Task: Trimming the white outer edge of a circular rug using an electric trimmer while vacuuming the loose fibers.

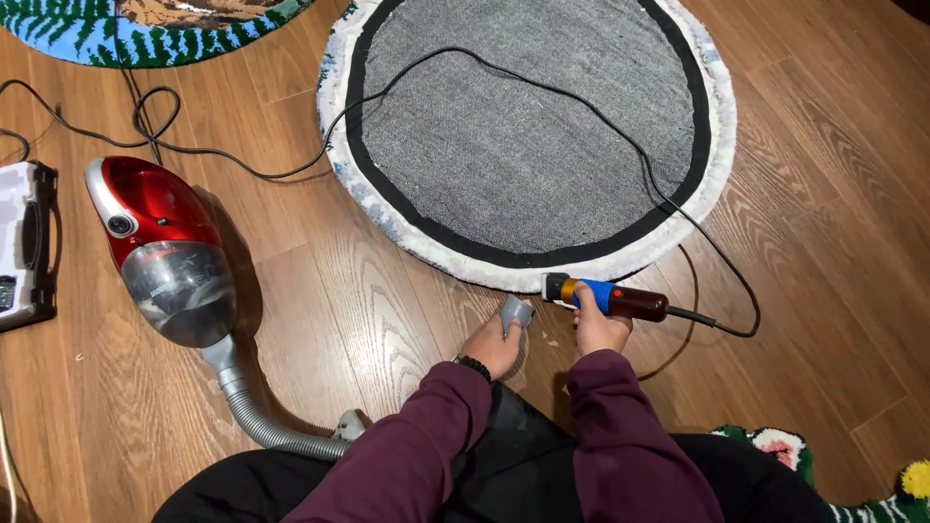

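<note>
right hand (598, 332): fingers closed around the corded trimmer (605, 297), gripped mid-body on the blue and orange section, dark red tail pointing right.
trimmer attitude: lies roughly level, dark cutting head (554, 287) at its left end, right at the near edge of the round rug (528, 136). Held low, likely so the head meets the rug's border side-on.
left hand (494, 345): closed on the grey vacuum nozzle (516, 313), nozzle mouth aimed at the floor just beside the trimmer head. Looks placed to catch loose fibre where it falls.
rug position: on the wood floor (387, 310), directly ahead of the person, face down.
rug look: grey woven backing in the middle, black tape ring around it, white fluffy pile with pale blue patches showing past the ring.
cord (542, 87): black, runs from the trimmer's tail, loops right, then crosses the rug backing toward the upper left. Lies slack.
vacuum (160, 247): red canister with a clear dust cup, on the floor to the left; grey ribbed hose (262, 421) curves toward the person's lap.
other: green fern-pattern rug (145, 24) at top left; another tufted piece (852, 475) at bottom right; grey case (24, 242) at the left edge.
debris: a few pale specks (548, 339) on the floor between the hands.
</note>
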